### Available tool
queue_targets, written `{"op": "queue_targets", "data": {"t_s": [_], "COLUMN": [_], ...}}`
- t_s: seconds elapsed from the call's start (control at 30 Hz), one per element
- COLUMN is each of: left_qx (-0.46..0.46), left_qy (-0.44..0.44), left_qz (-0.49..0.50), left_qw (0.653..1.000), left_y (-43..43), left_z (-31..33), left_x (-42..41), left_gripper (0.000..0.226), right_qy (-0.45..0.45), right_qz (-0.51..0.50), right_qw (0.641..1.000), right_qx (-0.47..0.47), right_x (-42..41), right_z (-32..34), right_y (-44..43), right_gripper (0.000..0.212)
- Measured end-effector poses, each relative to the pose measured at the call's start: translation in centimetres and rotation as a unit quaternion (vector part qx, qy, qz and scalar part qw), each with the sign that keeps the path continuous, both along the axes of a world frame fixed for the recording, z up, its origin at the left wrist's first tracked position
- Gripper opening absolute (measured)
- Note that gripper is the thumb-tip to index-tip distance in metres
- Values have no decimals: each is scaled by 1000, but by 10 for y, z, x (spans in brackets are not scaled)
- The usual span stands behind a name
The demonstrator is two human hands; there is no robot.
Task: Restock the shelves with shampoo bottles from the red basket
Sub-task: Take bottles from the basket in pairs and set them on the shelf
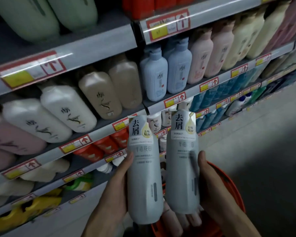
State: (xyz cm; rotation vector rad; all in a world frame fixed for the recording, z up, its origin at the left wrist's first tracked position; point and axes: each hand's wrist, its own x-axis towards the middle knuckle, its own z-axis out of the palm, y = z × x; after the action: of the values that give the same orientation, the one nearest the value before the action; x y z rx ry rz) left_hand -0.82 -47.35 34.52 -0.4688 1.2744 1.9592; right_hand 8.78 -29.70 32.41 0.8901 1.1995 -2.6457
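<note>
Two tall grey shampoo bottles with black Chinese lettering are held upright side by side in front of the shelves. My left hand point(120, 182) grips the left grey bottle point(143, 177) from its left side. My right hand point(210, 185) grips the right grey bottle point(182, 168) from its right side. Below and behind them is the red basket point(229, 183). Pink bottles point(183, 219) lie inside it, partly hidden by the grey bottles.
The shelves point(85, 48) on the left and ahead are packed with bottles: green at the top, white point(65, 106), tan point(99, 94) and pink in the middle row, pale blue point(155, 77) and pink further right, red and yellow lower down. Grey aisle floor point(272, 151) lies to the right.
</note>
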Motion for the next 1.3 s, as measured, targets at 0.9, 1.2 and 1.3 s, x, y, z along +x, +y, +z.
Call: {"op": "queue_targets", "data": {"t_s": [0.9, 1.2, 1.3], "left_qx": [13, -16, -22], "left_qy": [163, 269, 281], "left_qz": [62, 112, 130], "left_qw": [985, 956, 951], "left_y": [-83, -100, -113], "left_z": [247, 286, 293], "left_x": [15, 35, 37], "left_gripper": [58, 49, 45], "right_qy": [127, 161, 167], "right_qz": [95, 121, 134], "right_qw": [980, 962, 959], "right_qx": [122, 187, 187], "right_x": [-38, -35, -39], "right_z": [257, 297, 303], "right_y": [-70, -96, -109], "right_gripper": [58, 49, 51]}}
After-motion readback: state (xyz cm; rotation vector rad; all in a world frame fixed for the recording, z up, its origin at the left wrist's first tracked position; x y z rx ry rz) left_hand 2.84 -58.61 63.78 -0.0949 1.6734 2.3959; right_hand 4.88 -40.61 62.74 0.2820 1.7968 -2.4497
